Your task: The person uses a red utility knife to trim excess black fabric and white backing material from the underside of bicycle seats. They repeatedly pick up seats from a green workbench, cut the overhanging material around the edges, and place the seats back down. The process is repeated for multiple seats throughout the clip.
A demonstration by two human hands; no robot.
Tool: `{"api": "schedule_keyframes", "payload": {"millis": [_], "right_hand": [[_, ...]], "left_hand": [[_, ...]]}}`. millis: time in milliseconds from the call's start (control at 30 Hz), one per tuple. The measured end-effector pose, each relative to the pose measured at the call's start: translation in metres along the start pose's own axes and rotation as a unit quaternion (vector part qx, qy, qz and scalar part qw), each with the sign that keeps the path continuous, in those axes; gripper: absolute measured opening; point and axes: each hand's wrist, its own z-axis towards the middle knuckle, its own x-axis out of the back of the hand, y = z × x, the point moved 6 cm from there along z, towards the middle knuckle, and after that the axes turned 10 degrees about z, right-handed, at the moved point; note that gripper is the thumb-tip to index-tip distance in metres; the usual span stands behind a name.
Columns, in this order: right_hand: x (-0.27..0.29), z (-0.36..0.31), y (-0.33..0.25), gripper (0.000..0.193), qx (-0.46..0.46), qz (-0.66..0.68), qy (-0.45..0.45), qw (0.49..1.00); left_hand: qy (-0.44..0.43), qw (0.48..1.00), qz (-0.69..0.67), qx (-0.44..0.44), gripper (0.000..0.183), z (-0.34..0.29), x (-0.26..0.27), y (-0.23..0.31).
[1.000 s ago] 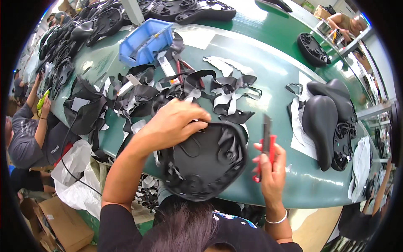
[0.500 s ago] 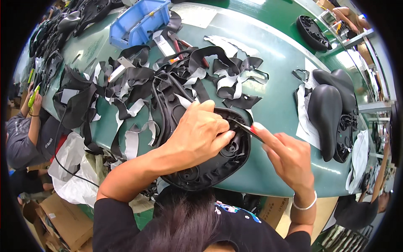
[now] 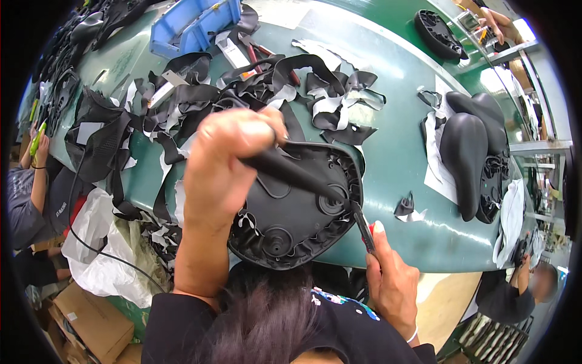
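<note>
A black bicycle saddle (image 3: 303, 230) lies with its underside up at the table's near edge, its cover gathered in folds along the rim. Raised over its left part, my left hand (image 3: 227, 155) is closed and slightly blurred. It pulls a black strip of cover material (image 3: 291, 176) taut from the saddle's right rim. My right hand (image 3: 391, 285) grips a slim dark cutter knife (image 3: 365, 229) with a red part near the thumb. The knife's tip meets the strip's end at the right rim.
Black and white scraps (image 3: 339, 103) cover the table behind the saddle, with red-handled pliers (image 3: 250, 54) and a blue bin (image 3: 194, 27). Finished saddles (image 3: 464, 158) lie at right. One small scrap (image 3: 406, 207) sits nearer. A person (image 3: 36, 194) works at left, another (image 3: 515, 297) at right.
My left hand has risen and moved left, drawing out the strip. My right hand and knife have moved down along the right rim. A small scrap now lies on the table at right.
</note>
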Motion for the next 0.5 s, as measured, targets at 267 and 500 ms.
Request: {"api": "schedule_keyframes", "payload": {"millis": [267,500], "right_hand": [[0.01,0.079,-0.005,0.05,0.111,-0.167,0.047,0.979],[0.004,0.065,-0.005,0.051,0.032,-0.118,0.048,0.991]], "left_hand": [[-0.126,0.991,-0.051,0.017,0.047,0.049,-0.045,0.0],[0.046,0.988,0.127,-0.069,0.029,0.051,-0.022,0.019]]}}
